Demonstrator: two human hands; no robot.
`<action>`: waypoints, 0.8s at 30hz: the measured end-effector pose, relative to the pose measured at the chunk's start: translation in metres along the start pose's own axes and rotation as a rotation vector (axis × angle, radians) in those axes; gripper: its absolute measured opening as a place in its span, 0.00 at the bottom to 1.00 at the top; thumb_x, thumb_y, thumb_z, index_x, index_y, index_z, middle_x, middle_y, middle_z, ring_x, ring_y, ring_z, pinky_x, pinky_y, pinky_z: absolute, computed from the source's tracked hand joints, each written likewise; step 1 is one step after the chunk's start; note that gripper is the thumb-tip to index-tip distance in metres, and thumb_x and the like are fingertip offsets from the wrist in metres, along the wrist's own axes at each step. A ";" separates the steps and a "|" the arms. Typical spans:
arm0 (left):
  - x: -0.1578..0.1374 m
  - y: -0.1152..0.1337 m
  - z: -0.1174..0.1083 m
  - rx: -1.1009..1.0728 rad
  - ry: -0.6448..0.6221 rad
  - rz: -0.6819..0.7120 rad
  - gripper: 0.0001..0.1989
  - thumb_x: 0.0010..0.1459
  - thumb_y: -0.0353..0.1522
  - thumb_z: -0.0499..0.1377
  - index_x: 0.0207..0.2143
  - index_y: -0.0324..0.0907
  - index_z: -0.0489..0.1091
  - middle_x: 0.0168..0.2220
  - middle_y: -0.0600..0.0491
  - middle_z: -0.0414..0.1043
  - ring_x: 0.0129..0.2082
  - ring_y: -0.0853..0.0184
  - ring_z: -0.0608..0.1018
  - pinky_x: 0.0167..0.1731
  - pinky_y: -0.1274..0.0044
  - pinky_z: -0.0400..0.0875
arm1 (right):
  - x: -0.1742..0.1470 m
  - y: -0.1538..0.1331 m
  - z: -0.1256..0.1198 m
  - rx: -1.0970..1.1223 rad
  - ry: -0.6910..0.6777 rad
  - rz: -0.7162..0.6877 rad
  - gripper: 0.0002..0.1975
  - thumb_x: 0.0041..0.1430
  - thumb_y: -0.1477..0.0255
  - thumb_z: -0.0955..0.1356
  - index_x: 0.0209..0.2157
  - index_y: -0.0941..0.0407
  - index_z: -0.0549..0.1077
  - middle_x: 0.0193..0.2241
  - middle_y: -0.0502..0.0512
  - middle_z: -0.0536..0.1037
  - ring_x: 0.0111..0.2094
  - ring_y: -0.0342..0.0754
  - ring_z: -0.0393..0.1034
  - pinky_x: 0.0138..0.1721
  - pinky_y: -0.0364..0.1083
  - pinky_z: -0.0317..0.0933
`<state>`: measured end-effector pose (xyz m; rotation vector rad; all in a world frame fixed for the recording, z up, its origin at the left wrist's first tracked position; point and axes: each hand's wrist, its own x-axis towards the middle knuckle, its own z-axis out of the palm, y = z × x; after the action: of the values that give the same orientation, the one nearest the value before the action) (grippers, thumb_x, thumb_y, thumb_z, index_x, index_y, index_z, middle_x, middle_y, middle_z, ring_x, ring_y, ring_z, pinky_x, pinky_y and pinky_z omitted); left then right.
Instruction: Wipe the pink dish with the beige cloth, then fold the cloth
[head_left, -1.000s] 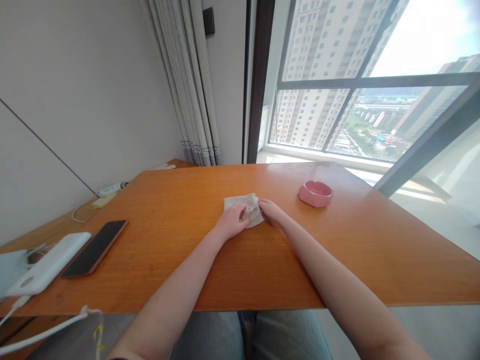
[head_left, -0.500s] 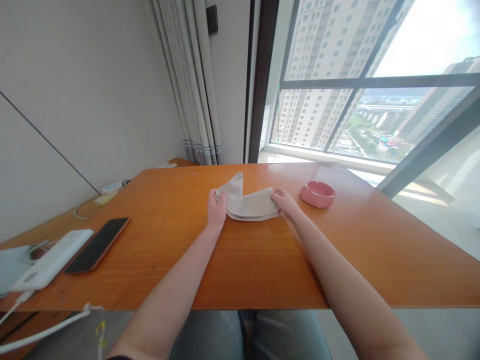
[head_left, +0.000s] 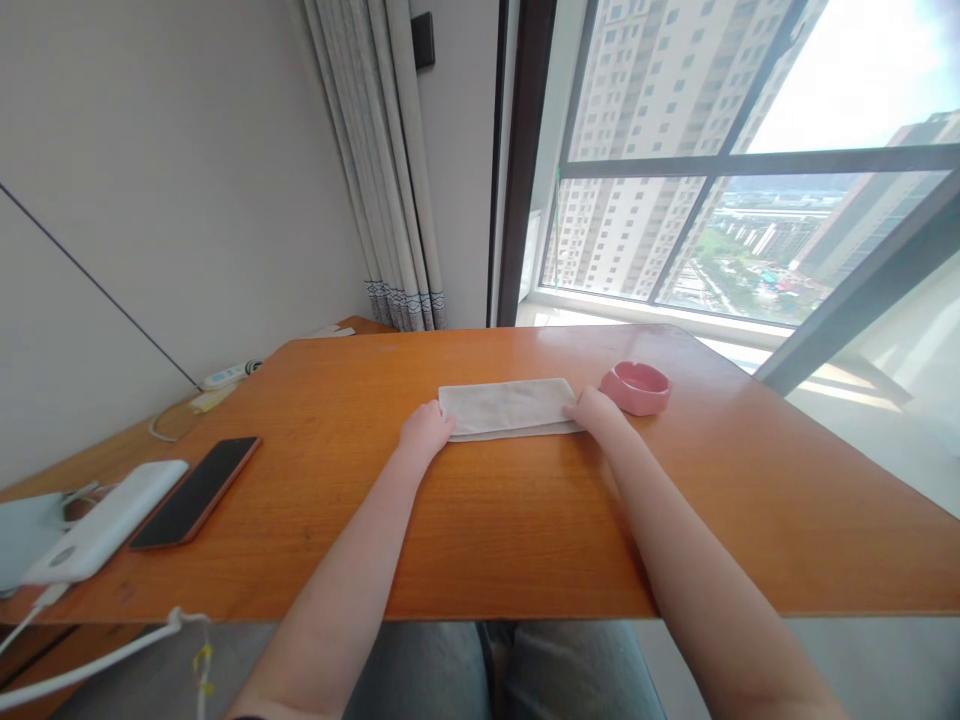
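Observation:
A pale grey cloth (head_left: 510, 406), folded into a long flat strip, lies across the far middle of the wooden table (head_left: 510, 540). Its layered edge faces me. My left hand (head_left: 427, 428) is closed on the cloth's left end, the fingertips at its near corner. At the other end, my right hand (head_left: 592, 408) pinches the right edge. Just beyond that hand, a pink faceted bowl that looks like an ashtray (head_left: 636, 388) stands on the table.
On the left lie a dark-screened phone (head_left: 196, 492) and a white power bank (head_left: 109, 520) with a cable plugged in. A power strip (head_left: 225, 375) rests by the wall. A white cable (head_left: 97, 660) hangs near the table's front left corner. Beyond the table is a large window (head_left: 675, 230).
The cloth's left part, which was lifted and folded up, now lies flat in line with the rest. My left hand has moved down and slightly left, my right hand slightly right.

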<state>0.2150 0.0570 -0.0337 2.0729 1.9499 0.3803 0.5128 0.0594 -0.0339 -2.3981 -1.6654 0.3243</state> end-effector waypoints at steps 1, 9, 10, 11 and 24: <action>-0.001 0.001 0.001 0.005 0.001 0.017 0.08 0.56 0.36 0.53 0.28 0.42 0.63 0.33 0.45 0.73 0.35 0.60 0.75 0.31 0.74 0.64 | 0.000 0.000 -0.001 -0.034 -0.027 0.010 0.19 0.54 0.68 0.67 0.45 0.64 0.69 0.41 0.69 0.75 0.45 0.57 0.71 0.43 0.49 0.63; 0.004 -0.002 0.006 -0.043 0.038 0.072 0.07 0.56 0.33 0.52 0.25 0.43 0.61 0.28 0.50 0.70 0.29 0.64 0.72 0.27 0.75 0.60 | -0.001 0.004 -0.008 -0.136 -0.066 0.087 0.25 0.54 0.62 0.67 0.48 0.65 0.70 0.45 0.71 0.74 0.47 0.58 0.71 0.43 0.51 0.64; 0.004 -0.001 0.006 -0.054 0.048 0.075 0.06 0.56 0.32 0.52 0.25 0.43 0.61 0.28 0.50 0.70 0.28 0.64 0.72 0.27 0.75 0.60 | -0.001 0.004 -0.008 -0.153 -0.083 0.073 0.23 0.54 0.63 0.67 0.46 0.64 0.72 0.45 0.70 0.75 0.46 0.58 0.71 0.43 0.50 0.65; 0.004 -0.001 0.005 -0.062 0.055 0.076 0.06 0.56 0.32 0.53 0.25 0.43 0.61 0.27 0.50 0.70 0.28 0.65 0.72 0.27 0.75 0.60 | -0.001 0.004 -0.008 -0.169 -0.099 0.053 0.20 0.54 0.63 0.67 0.44 0.63 0.73 0.44 0.69 0.75 0.46 0.58 0.71 0.42 0.50 0.65; -0.003 0.005 -0.004 0.005 0.049 0.043 0.04 0.54 0.29 0.50 0.27 0.42 0.63 0.29 0.47 0.71 0.31 0.60 0.74 0.29 0.73 0.61 | -0.014 -0.012 -0.024 -0.213 -0.215 -0.110 0.12 0.48 0.80 0.66 0.35 0.59 0.77 0.35 0.62 0.79 0.40 0.54 0.73 0.43 0.49 0.64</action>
<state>0.2179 0.0540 -0.0280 2.1308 1.9383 0.4401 0.5045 0.0493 -0.0068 -2.4823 -2.0106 0.4195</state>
